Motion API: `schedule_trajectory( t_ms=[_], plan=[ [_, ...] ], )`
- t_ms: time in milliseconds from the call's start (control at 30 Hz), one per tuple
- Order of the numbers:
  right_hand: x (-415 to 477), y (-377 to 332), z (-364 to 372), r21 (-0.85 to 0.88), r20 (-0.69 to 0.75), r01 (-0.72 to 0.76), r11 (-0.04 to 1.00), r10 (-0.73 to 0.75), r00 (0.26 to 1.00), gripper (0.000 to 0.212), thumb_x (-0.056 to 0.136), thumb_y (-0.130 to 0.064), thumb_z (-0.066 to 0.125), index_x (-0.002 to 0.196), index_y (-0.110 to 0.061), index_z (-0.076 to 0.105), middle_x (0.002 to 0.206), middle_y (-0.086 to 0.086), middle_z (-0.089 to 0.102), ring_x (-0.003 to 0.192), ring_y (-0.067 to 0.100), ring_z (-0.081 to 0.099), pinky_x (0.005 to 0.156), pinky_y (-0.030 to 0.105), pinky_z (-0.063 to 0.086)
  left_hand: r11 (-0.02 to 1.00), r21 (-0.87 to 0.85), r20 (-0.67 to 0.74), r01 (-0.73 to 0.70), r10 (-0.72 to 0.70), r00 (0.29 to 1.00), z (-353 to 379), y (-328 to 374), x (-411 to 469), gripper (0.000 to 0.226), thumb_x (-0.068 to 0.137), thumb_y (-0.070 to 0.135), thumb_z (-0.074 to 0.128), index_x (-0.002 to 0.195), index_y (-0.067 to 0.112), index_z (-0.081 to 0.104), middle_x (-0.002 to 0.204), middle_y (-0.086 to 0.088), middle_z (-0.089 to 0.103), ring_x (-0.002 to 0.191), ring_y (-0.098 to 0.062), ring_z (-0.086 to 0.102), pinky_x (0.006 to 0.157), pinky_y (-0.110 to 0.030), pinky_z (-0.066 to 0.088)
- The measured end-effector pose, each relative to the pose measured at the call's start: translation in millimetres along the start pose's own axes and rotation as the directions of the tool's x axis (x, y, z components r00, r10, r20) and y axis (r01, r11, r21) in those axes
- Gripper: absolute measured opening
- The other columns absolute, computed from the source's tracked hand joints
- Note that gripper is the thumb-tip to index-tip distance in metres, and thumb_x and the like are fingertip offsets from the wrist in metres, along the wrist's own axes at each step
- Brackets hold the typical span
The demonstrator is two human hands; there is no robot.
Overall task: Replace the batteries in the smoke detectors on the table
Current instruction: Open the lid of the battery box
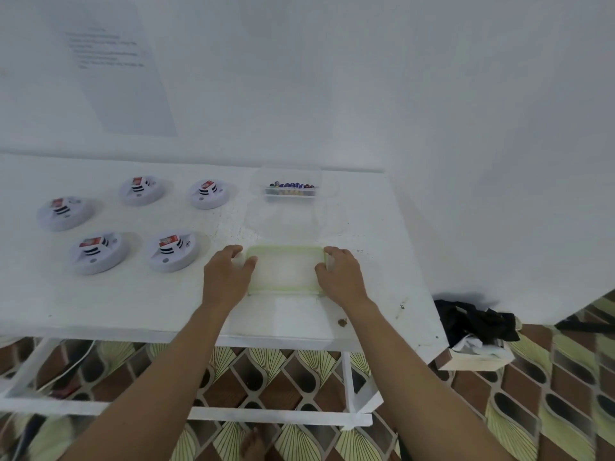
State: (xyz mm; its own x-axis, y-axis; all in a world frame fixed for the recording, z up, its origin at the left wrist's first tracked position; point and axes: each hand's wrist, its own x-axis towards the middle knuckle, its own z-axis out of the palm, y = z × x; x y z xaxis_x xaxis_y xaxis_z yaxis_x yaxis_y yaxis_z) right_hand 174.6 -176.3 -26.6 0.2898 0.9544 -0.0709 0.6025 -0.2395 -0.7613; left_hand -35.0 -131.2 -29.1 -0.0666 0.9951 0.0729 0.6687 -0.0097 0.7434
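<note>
Pale green plastic runs round the rim of a cloudy, flat lid (285, 271), which lies near the front edge of the white table (133, 301). The left hand (228, 276) grips the lid's left short end and the right hand (342, 276) grips its right short end; on both, the thumb lies on the top and the other fingers curl over the edge, so their tips are hidden. Just behind the lid stands an empty clear box (283, 217), so transparent that only faint outlines of its walls show. Further back, near the wall, a second clear box (286, 173) holds a row of small batteries (292, 185); their colours are dark blue and red, but the labels are too small to read. The smoke detectors (171, 251), five round white ones, sit on the left part of the table, three in the back row and two in the front, well apart from the hands. Each carries a small red and white block on top, and it is too blurred to tell what it is. A sheet of paper (123, 78) hangs on the wall, its text unreadable. On the patterned floor to the right, a black cloth (476, 319) covers most of a small carton (476, 359).
</note>
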Motion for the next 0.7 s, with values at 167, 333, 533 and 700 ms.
schedule_trajectory(
  t_ms=[167,333,533,700],
  plan=[
    [-4.3,-13.3,-3.2,-0.180,0.051,-0.018,0.984,0.027,0.998,0.058,0.097,-0.033,0.052,0.150,-0.012,0.040,0.152,0.009,0.040,0.141,0.031,0.029,0.111,0.042,0.030,0.999,-0.045,0.101,-0.014,0.019,0.995,-16.4,-0.3,-1.4,0.041,0.099,0.031,0.051,0.139,0.019,0.051,0.137,0.000,0.057,0.121,-0.016,0.054,0.101,-0.027,0.036],
    [-13.5,-39.0,17.8,-0.196,-0.065,0.181,0.964,-0.196,0.978,0.052,0.093,-0.027,0.057,0.143,-0.016,0.049,0.149,0.002,0.047,0.149,0.025,0.023,0.119,0.042,0.021,0.986,-0.099,0.019,-0.138,0.140,0.990,-47.0,-15.6,-4.7,0.029,0.096,0.023,0.059,0.125,0.021,0.063,0.122,0.011,0.063,0.108,-0.008,0.057,0.085,-0.017,0.040],
    [-12.3,-93.1,72.9,-0.064,0.159,0.399,0.915,-0.385,0.909,0.053,0.095,-0.022,0.056,0.147,-0.019,0.046,0.151,0.001,0.047,0.147,0.021,0.028,0.119,0.032,0.019,0.980,0.139,-0.219,-0.146,0.174,0.960,-90.2,-83.9,9.6,0.027,0.091,0.011,0.061,0.118,0.009,0.064,0.122,-0.012,0.062,0.115,-0.032,0.051,0.099,-0.037,0.035],
    [3.1,-139.6,124.4,-0.014,0.316,0.396,0.918,-0.372,0.873,0.056,0.093,-0.023,0.057,0.147,-0.016,0.045,0.150,0.007,0.046,0.141,0.025,0.037,0.118,0.038,0.030,0.933,0.355,-0.092,-0.054,0.092,0.991,-122.4,-136.9,28.9,0.037,0.090,0.024,0.057,0.124,0.010,0.059,0.128,-0.016,0.059,0.118,-0.038,0.051,0.100,-0.052,0.041]
  ],
)
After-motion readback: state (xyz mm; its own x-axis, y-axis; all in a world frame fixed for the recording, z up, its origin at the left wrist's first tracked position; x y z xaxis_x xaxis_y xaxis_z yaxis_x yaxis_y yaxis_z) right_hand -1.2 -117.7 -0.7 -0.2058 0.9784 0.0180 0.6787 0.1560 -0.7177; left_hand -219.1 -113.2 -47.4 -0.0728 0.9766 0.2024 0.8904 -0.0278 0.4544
